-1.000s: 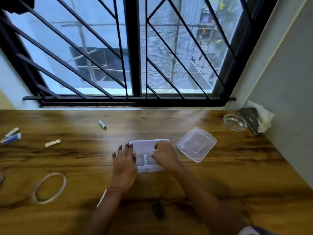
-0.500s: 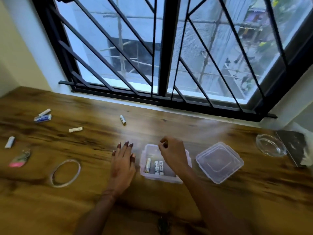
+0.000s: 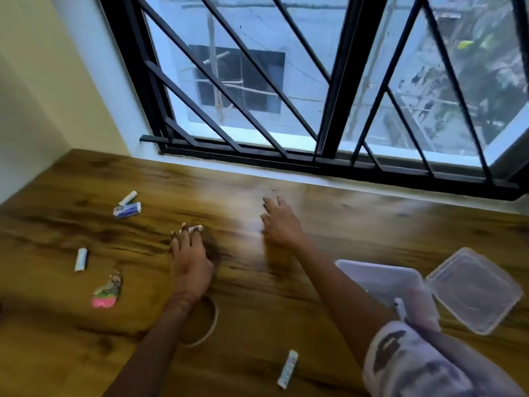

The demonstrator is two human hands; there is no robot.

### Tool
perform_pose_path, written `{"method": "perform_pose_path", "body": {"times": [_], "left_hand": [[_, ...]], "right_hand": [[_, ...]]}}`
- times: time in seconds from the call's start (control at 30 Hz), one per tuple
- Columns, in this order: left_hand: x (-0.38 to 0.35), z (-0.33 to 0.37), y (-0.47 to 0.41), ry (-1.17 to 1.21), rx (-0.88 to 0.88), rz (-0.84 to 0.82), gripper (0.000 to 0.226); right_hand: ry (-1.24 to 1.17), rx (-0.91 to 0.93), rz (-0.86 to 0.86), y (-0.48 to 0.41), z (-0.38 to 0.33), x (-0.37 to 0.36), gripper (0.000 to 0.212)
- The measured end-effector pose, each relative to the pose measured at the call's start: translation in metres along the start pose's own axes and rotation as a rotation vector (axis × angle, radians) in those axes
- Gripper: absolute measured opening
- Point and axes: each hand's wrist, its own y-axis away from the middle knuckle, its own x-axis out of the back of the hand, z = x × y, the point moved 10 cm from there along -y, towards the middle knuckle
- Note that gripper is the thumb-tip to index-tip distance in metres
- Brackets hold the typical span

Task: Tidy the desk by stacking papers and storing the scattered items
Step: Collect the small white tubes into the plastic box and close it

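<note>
Leaning over the desk [image 3: 372, 213], I had both hands out and well apart. My left hand [image 3: 190, 259] was laid long with straight fingers, the tips touching the small battery [image 3: 197, 228] at its twelve o'clock. My right hand [image 3: 282, 222] sat at about two o'clock from the left, fingers splayed on the wood and gripping nothing I could make out, with blur hiding whatever lay under those tips. The battery lay on its side, long axis running roughly nine to three; which end was positive, I couldn't tell. My read was a light, stiff, slick little cylinder, quick to roll away toward twelve if nudged. So pinch it across the middle of the barrel, thumb one side, finger the other. The open box [image 3: 386, 277] waited at four o'clock of my right hand, its lid [image 3: 472, 290] just beside it at three.
</note>
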Motion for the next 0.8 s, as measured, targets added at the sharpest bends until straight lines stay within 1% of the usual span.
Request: {"method": "perform_pose_path", "body": {"times": [0.07, 0.13, 0.2, 0.27, 0.33, 0.4, 0.47, 0.53, 0.6, 0.67, 0.73, 0.8], "left_hand": [[-0.002, -0.014, -0.017, -0.028, -0.01, -0.022, 0.056], [-0.002, -0.021, -0.029, -0.025, -0.038, -0.023, 0.048], [0.0, -0.022, -0.037, -0.021, -0.082, -0.004, 0.039], [0.003, -0.021, -0.042, -0.054, -0.109, 0.01, 0.03], [0.005, -0.02, -0.046, -0.04, -0.104, 0.005, 0.024], [0.004, -0.014, -0.047, 0.032, -0.096, -0.025, 0.022], [0.003, 0.002, -0.04, 0.157, -0.082, -0.072, 0.022], [0.003, 0.023, -0.025, 0.409, -0.044, -0.126, 0.02], [-0.003, 0.057, -0.001, 0.7, -0.001, -0.276, 0.021], [-0.01, 0.094, 0.022, 0.935, 0.023, -0.432, 0.024], [-0.01, 0.131, 0.044, 1.033, 0.006, -0.498, 0.025], [-0.006, 0.168, 0.064, 1.05, -0.044, -0.521, 0.024]], "right_hand": [[0.063, -0.017, 0.029, -0.01, -0.005, -0.01, 0.03], [0.144, -0.033, 0.107, -0.012, -0.009, -0.008, 0.021], [0.207, -0.054, 0.174, -0.008, -0.011, -0.003, 0.022], [0.247, -0.069, 0.203, -0.003, -0.013, 0.0, 0.023], [0.214, -0.101, 0.204, 0.003, -0.009, 0.002, 0.023], [0.087, -0.152, 0.191, 0.012, -0.002, 0.005, 0.019], [-0.107, -0.216, 0.191, 0.029, 0.007, 0.014, 0.017], [-0.318, -0.287, 0.202, 0.05, 0.016, 0.021, 0.014], [-0.471, -0.329, 0.217, 0.072, 0.024, 0.032, 0.009], [-0.583, -0.358, 0.231, 0.094, 0.033, 0.046, 0.013], [-0.649, -0.388, 0.247, 0.12, 0.049, 0.065, 0.017], [-0.72, -0.429, 0.286, 0.147, 0.073, 0.086, 0.021]]}}
